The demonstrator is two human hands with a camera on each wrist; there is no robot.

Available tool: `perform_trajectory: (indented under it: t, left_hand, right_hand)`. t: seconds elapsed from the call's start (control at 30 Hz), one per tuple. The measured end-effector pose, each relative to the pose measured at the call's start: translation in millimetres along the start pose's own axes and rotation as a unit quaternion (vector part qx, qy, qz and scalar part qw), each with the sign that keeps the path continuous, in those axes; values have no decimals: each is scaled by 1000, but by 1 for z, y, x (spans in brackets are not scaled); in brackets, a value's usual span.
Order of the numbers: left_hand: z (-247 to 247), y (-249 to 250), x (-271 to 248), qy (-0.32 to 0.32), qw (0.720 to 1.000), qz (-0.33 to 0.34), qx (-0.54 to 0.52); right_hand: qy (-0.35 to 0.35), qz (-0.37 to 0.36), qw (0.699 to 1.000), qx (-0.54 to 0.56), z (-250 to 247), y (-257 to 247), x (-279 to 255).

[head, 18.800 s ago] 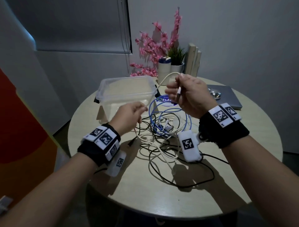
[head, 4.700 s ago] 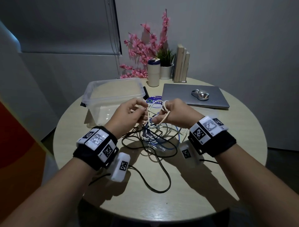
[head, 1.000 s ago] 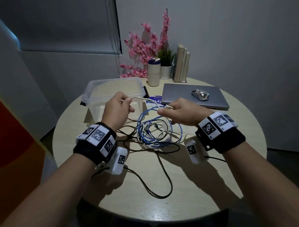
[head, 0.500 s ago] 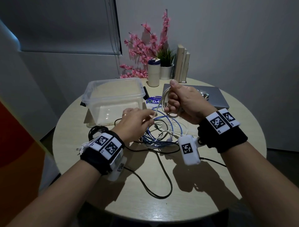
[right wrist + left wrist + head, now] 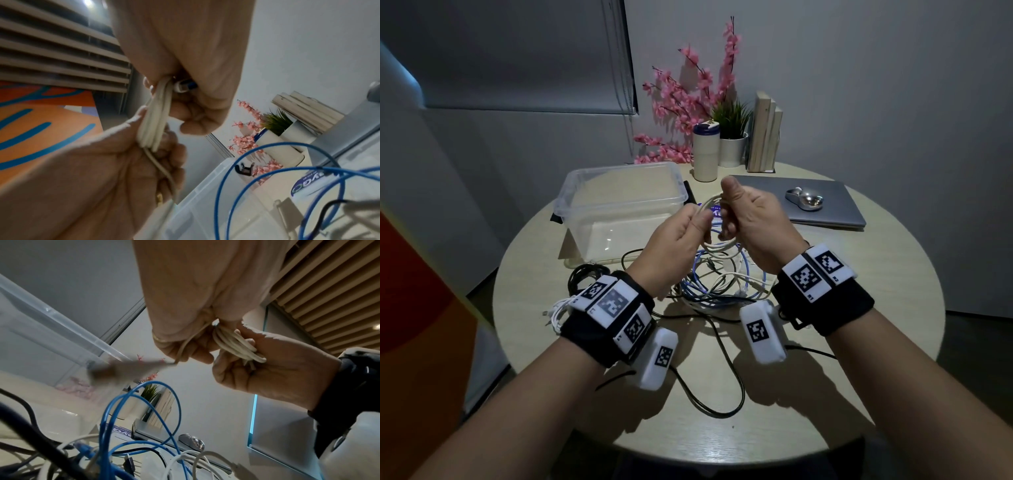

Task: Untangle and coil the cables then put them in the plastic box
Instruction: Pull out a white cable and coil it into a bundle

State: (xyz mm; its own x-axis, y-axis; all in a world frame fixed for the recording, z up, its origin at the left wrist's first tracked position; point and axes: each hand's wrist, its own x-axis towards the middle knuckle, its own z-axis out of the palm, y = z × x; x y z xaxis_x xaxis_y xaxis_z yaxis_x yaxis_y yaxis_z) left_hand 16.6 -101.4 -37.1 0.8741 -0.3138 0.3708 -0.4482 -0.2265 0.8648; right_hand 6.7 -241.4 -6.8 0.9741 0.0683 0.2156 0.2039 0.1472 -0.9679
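Note:
Both hands are raised above the table, holding a white cable wound into a small coil. My right hand grips the bundle of loops. My left hand pinches the same coil, and a loose strand runs down through its fingers. Below lies a tangle with a blue cable and a long black cable. The clear plastic box stands open at the back left, apparently with nothing in it.
A coiled black cable and a bundled white one lie at the table's left. A closed laptop with a silver mouse sits back right. A tumbler, potted plant, books and pink flowers line the back.
My left hand has risen from the cable pile and now meets the right hand at the white coil. The right hand stays raised with the coil.

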Motion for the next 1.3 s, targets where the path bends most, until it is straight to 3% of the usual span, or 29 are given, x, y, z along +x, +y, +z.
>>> perform_trajectory:
  t: [0.23,0.43,0.83,1.0,1.17,1.23,1.3]
  left_hand:
    - [-3,1,5,110,993,-36,13]
    - [0,5,5,147,988,-42,4]
    - [-2,0,-46,178,984,-3,10]
    - [-4,-1,-66,148,988,-32,29]
    - [-18,3,-72,144,956,-60,248]
    - [-29,3,-71,160,950,-101,250]
    - [-40,3,-68,192,957,-137,170]
  right_hand:
    - [-64,-13,993,-95,-5,1,-6]
    - [-5,-27,982,-187,-2,5,-7]
    - [73,33,996,-29,7,12,-34]
    - [101,48,993,37,4,9,-45]
    - [85,61,994,31,14,15,-48]
    - [59,71,995,29,20,18,-50]
    - [28,75,997,10,25,23,-51]
